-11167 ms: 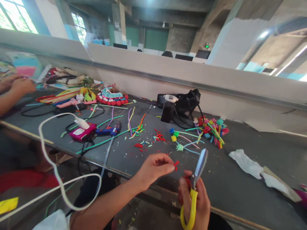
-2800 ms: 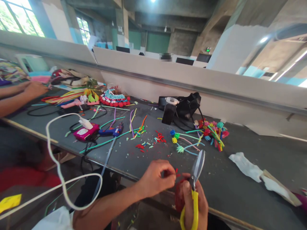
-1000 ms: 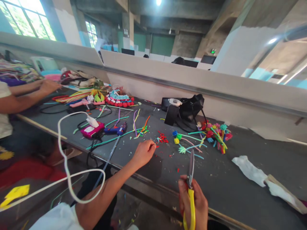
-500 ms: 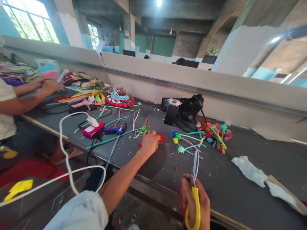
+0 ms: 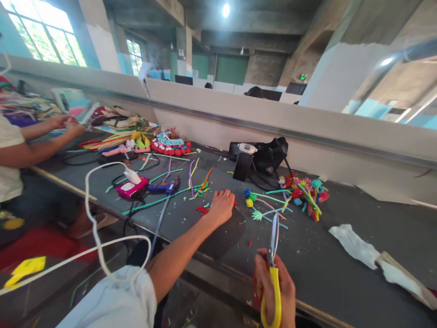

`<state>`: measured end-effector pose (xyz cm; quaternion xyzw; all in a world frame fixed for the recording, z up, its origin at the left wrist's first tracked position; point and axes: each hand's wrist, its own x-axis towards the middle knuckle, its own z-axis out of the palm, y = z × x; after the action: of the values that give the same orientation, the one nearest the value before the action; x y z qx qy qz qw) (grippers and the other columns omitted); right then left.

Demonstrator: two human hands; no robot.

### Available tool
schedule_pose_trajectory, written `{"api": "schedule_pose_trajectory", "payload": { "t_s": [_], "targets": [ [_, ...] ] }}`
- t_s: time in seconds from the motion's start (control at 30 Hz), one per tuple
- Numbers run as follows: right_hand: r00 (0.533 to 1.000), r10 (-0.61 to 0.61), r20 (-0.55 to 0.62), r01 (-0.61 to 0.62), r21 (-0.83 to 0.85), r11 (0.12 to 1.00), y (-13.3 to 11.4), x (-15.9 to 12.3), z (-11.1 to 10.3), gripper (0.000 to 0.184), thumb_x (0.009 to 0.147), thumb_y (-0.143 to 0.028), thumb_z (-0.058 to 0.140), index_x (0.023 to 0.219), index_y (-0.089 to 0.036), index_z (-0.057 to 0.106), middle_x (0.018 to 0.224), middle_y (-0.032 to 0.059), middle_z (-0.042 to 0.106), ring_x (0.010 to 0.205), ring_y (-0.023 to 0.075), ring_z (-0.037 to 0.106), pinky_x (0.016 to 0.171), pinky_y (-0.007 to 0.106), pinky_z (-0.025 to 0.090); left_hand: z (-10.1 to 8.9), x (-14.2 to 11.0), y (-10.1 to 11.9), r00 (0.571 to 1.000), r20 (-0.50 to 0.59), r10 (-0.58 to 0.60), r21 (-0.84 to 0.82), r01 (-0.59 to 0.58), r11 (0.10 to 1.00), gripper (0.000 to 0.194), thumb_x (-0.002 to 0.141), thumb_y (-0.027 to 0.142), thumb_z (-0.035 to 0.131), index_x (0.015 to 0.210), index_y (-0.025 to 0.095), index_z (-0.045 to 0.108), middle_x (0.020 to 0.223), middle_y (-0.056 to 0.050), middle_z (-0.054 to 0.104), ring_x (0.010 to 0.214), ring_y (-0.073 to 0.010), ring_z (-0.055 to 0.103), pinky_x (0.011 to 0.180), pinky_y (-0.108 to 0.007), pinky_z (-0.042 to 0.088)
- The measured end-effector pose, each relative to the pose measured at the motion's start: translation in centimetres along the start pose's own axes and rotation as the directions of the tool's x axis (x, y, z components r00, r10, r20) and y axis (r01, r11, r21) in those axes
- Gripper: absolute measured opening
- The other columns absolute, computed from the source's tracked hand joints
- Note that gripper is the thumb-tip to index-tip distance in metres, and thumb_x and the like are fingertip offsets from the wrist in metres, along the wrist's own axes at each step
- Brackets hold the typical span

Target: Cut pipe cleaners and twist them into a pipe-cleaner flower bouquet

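Note:
My left hand (image 5: 221, 207) lies palm down on the dark tabletop, fingers bent and slightly apart over short red cut pieces. Some red pieces (image 5: 202, 209) show at its wrist side; the fingertips are hidden. Near the table's front edge, my right hand (image 5: 285, 287) grips scissors (image 5: 274, 241) by the yellow handle, blades together and pointing up and away. Beyond the blades lie pipe-cleaner flowers (image 5: 257, 214) with blue, green and yellow heads. Orange, purple and yellow pipe cleaners (image 5: 206, 178) lie beyond my left hand.
A blue glue gun (image 5: 164, 187) and a pink box (image 5: 133, 187) with cables stand left. A black bag (image 5: 273, 155) and phone (image 5: 243, 166) sit by the partition. A flower bunch (image 5: 309, 196) and crumpled white paper (image 5: 355, 246) lie right. A co-worker's hands (image 5: 70, 125) work at far left.
My left hand has moved right, over the red pieces, and some now show on its left side. The scissors have shifted slightly left with my right hand.

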<state>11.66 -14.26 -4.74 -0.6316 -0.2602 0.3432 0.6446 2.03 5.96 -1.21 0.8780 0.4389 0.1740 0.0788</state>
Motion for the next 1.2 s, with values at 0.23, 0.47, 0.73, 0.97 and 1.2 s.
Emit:
{"api": "schedule_pose_trajectory", "payload": {
  "t_s": [0.23, 0.47, 0.73, 0.97, 1.2],
  "targets": [
    [0.996, 0.085, 0.017, -0.087, 0.13, 0.988, -0.1, 0.2, 0.7, 0.055, 0.072, -0.059, 0.075, 0.108, -0.019, 0.062, 0.041, -0.0114, 0.042, 0.029, 0.0057, 0.033, 0.028, 0.015, 0.028, -2.4, -6.4, 4.3, 0.972, 0.024, 0.235, -0.581, -0.178, 0.794, 0.014, 0.09, 0.017, 0.048, 0.089, 0.02, 0.061, 0.083, -0.004, 0.068, 0.081, -0.0176, 0.062, 0.072, -0.026, 0.042],
    [0.999, 0.034, -0.01, -0.032, 0.145, 0.989, -0.8, 0.2, 0.9, 0.06, 0.071, -0.058, 0.076, 0.114, -0.02, 0.059, 0.045, -0.0097, 0.05, 0.033, 0.0093, 0.045, 0.032, 0.018, 0.037, -2.7, -9.7, 5.7, 0.947, 0.206, 0.247, -0.88, 0.069, 0.47, 0.011, 0.083, 0.016, 0.059, 0.093, 0.018, 0.061, 0.084, -0.001, 0.069, 0.078, -0.0147, 0.064, 0.07, -0.022, 0.045],
    [0.998, 0.065, -0.018, -0.058, 0.253, 0.966, -1.6, -0.7, 1.9, 0.056, 0.071, -0.048, 0.08, 0.114, -0.02, 0.058, 0.044, -0.0103, 0.048, 0.031, 0.0076, 0.042, 0.031, 0.016, 0.035, -2.3, -10.0, 5.3, 0.956, 0.253, 0.148, -0.895, 0.173, 0.412, 0.017, 0.081, 0.021, 0.064, 0.097, 0.018, 0.064, 0.08, -0.002, 0.069, 0.074, -0.0154, 0.063, 0.065, -0.022, 0.044],
    [0.998, 0.058, -0.022, -0.052, 0.206, 0.977, -1.3, -0.5, 1.5, 0.053, 0.068, -0.047, 0.081, 0.108, -0.021, 0.059, 0.044, -0.0099, 0.048, 0.032, 0.0083, 0.043, 0.032, 0.017, 0.038, -2.4, -9.8, 5.0, 0.906, 0.369, 0.209, -0.901, 0.294, 0.317, 0.022, 0.075, 0.024, 0.07, 0.095, 0.018, 0.067, 0.076, 0.0, 0.068, 0.071, -0.0146, 0.061, 0.065, -0.022, 0.045],
    [0.997, -0.012, -0.075, 0.019, 0.093, 0.995, -1.0, -0.3, 1.2, 0.052, 0.071, -0.05, 0.077, 0.109, -0.021, 0.059, 0.055, -0.0087, 0.051, 0.036, 0.0079, 0.045, 0.033, 0.017, 0.038, -2.5, -9.6, 4.7, 0.902, 0.396, 0.17, -0.799, 0.248, 0.547, 0.012, 0.077, 0.026, 0.064, 0.08, 0.017, 0.072, 0.069, 0.001, 0.065, 0.065, -0.0132, 0.055, 0.06, -0.021, 0.039]
  ]
}}
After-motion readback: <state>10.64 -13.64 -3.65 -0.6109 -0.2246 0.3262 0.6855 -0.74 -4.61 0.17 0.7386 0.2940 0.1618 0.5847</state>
